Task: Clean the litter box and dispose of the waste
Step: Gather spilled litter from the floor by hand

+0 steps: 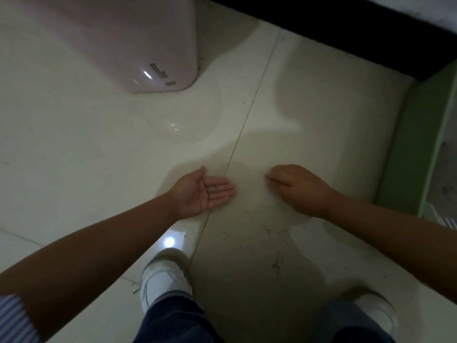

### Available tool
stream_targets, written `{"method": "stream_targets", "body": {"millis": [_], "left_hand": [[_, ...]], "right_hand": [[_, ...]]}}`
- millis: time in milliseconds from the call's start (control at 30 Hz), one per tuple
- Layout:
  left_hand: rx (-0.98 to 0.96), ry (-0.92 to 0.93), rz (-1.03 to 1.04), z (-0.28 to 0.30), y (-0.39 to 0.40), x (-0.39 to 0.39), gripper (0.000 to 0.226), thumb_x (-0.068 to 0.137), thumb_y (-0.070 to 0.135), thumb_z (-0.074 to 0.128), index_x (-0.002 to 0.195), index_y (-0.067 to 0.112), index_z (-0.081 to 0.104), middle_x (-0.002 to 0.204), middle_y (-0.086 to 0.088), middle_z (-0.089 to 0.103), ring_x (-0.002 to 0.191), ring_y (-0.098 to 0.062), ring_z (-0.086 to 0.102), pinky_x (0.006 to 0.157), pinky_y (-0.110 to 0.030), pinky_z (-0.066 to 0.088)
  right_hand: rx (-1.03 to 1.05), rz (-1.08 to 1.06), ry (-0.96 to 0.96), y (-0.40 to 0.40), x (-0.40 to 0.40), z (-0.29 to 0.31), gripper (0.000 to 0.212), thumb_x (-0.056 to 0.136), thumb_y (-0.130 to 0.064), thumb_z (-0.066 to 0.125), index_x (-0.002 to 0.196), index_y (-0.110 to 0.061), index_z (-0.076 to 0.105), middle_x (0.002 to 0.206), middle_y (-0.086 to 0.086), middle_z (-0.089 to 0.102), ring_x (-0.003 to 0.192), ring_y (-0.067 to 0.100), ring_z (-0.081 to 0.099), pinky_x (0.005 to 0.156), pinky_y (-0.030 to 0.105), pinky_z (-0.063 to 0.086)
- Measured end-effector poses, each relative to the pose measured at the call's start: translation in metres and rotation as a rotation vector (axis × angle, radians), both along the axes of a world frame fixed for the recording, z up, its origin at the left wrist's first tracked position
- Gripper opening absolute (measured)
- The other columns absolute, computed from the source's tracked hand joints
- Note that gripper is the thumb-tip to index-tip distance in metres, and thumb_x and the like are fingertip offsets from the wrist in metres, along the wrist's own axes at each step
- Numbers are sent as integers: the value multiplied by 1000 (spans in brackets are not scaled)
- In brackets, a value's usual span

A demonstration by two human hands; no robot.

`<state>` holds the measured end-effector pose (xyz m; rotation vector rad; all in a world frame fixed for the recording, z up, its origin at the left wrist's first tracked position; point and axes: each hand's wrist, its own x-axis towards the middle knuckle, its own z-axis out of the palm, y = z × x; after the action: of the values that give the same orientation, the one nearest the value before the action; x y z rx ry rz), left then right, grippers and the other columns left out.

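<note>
In the head view, the left hand (206, 191) lies palm up with fingers straight, a few dark litter grains (213, 187) on it. The right hand (294, 188) pinches near the floor (86, 144); what it holds is not visible. Grains look light, loose, easily dropped. The pink litter box (138, 43) stands well apart.

Floor (86, 144) under left hand (200, 191): glossy smooth tile, dark gritty specks. Pink bin (138, 40) beyond left hand: shiny smooth plastic. Shoe (163, 280) below: white, matt.
</note>
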<state>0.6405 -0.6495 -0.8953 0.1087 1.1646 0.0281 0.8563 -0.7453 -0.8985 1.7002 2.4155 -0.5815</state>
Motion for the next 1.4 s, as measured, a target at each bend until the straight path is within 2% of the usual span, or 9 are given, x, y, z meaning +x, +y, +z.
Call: {"method": "stream_targets", "body": {"millis": [67,167,433,533,700,867,1000,1200,1400], "left_hand": [[5,10,-2,0,0,2,61,101,39,18,92,-8,57,72,-20,71,93,-24,61,61,-29,58],[17,26,-19,-1,0,3,60,101,39,19,91,-6,57,70,-18,72,87,-26,61,73,-33,53],[1,25,-29,-1,1,3,60,101,40,21,90,-6,58,72,-19,72,64,-24,72,59,-29,58],[-4,25,-15,0,-1,6,58,101,37,21,90,-7,58,72,-20,71,79,-28,67,60,-29,58],[-17,37,-23,6,-5,14,55,102,33,22,96,-11,56,99,-19,63,107,-31,51,91,-39,40],[-18,33,-40,2,-3,14,56,101,35,24,93,-9,57,73,-21,71,90,-30,60,82,-36,46],[-18,8,-43,-2,-1,13,57,100,38,25,92,-8,58,72,-21,71,79,-29,67,69,-34,56],[-19,-9,-36,0,-1,15,59,100,40,25,91,-7,58,73,-20,72,67,-25,71,60,-29,58],[-8,1,-1,2,1,13,60,100,41,25,92,-9,58,72,-21,71,62,-26,72,57,-30,58]], "right_hand": [[111,-90,39,-2,2,-4,53,99,-21,23,93,0,71,94,16,72,90,29,67,76,28,51],[146,-84,27,-1,1,-11,42,90,-19,34,84,0,71,84,16,70,86,28,52,60,33,57],[-35,-169,168,13,-9,-16,26,85,-1,47,102,10,64,99,25,68,89,37,67,81,41,55],[-68,-154,207,9,-5,-11,37,85,-9,36,96,11,66,91,26,68,81,39,67,74,43,58],[47,-63,137,0,5,-13,33,76,-11,42,81,5,71,79,19,71,73,31,65,64,28,55],[64,-65,155,7,5,-14,30,74,-13,47,75,2,72,70,17,68,58,32,66,53,30,57],[-22,-34,115,15,-1,-13,11,51,3,74,61,2,69,58,15,62,49,29,61,42,22,50],[31,104,24,29,-1,-8,32,59,-12,32,42,-8,60,46,5,56,38,19,55,32,10,34],[131,110,-78,24,-7,-9,30,61,-3,34,51,-4,62,51,9,59,43,22,57,38,15,40]]}}
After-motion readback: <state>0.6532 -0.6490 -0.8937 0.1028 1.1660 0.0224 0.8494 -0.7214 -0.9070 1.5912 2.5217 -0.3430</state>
